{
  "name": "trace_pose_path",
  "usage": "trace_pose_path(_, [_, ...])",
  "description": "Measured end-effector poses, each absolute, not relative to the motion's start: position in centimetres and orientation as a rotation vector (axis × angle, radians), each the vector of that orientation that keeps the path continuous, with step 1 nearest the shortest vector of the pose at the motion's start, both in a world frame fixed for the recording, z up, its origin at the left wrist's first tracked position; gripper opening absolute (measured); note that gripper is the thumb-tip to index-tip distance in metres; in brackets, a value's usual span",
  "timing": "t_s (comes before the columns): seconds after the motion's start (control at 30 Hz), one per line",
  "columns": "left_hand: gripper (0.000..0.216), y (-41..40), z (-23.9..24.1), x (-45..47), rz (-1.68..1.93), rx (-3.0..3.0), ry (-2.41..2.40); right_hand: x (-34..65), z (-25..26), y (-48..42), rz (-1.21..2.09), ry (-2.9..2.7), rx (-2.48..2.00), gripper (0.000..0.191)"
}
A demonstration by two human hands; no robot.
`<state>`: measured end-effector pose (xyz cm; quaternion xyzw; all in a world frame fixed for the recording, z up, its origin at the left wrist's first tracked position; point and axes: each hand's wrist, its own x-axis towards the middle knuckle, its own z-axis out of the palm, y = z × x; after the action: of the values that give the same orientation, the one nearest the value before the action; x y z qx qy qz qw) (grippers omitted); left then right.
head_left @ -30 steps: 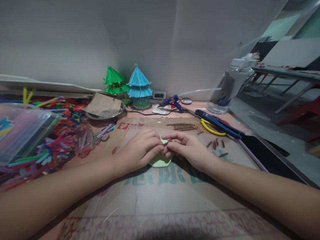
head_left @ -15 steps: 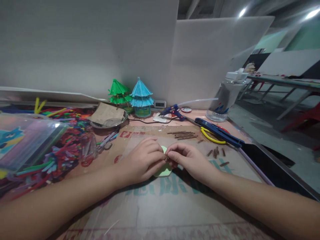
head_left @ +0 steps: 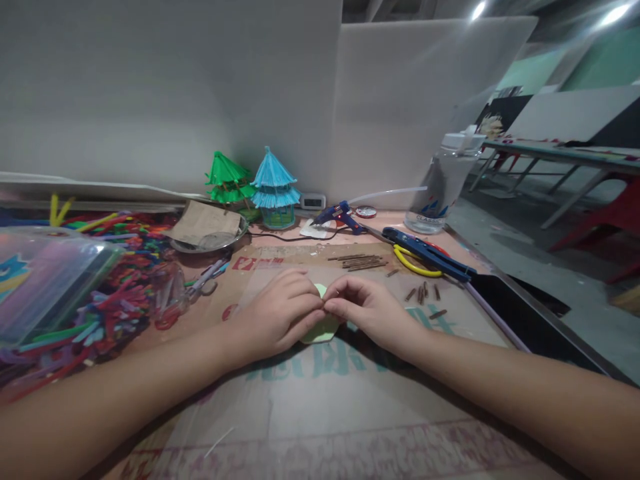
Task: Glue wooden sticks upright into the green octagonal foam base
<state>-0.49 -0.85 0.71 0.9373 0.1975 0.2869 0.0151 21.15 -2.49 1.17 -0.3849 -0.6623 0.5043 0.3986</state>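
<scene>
Roughly mid-desk, on a flat sheet of printed brown cardboard point(head_left: 310, 393), lies a pale green card point(head_left: 320, 331), smooth and angle-cornered, mostly covered by the hands. Thin brown sticks point(head_left: 360, 261) lie bundled toward the desk's far edge, with short cut stubs point(head_left: 423, 292) to their right. The left hand point(head_left: 280, 313) rests knuckles-up on the card, fingers curled and pinching its upper edge. The right hand point(head_left: 373, 312) meets it tip to tip, thumb and forefinger pressed together; whatever sits between them is hidden. Near the left edge a clear plastic box point(head_left: 50, 273) lies tilted among fuzzy coloured pipe cleaners point(head_left: 117, 300). A metal dish point(head_left: 225, 241) at the far edge holds a cardboard scrap point(head_left: 205, 217).
</scene>
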Motion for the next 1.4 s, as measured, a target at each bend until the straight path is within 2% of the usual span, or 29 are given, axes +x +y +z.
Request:
trace_pose_path(0.1, [0.021,-0.8,0.6,-0.6,0.893,2.917,0.600,21.1,1.1,-2.5,1.329,-1.632,-0.943,0.013])
trace_pose_path(0.33, [0.022,-0.9,0.9,-0.6,0.937,2.851,0.592,21.1,0.6,-2.2,1.713,-1.336,-0.821,0.035])
trace_pose_path(0.57, [0.023,-0.6,0.7,-0.7,0.985,2.790,0.662,21.1,0.7,-2.1,1.766,-1.328,-0.835,0.040])
trace_pose_path(0.73, [0.049,-0.7,0.2,-0.8,1.164,2.752,0.793,20.8,1.5,-2.6,1.718,-1.404,-0.885,0.045])
trace_pose_path(1.07, [0.033,-1.2,0.7,-0.6,1.098,2.838,0.681,20.8,1.4,-2.6,1.692,-1.470,-0.937,0.037])
trace_pose_path(1.23, [0.037,-1.0,0.4,-0.7,1.099,2.832,0.698,20.7,1.4,-2.5,1.687,-1.499,-0.914,0.030])
trace_pose_path(1.4, [0.034,-1.0,0.5,-0.6,1.106,2.844,0.666,20.9,1.2,-2.5,1.674,-1.549,-0.936,0.034])
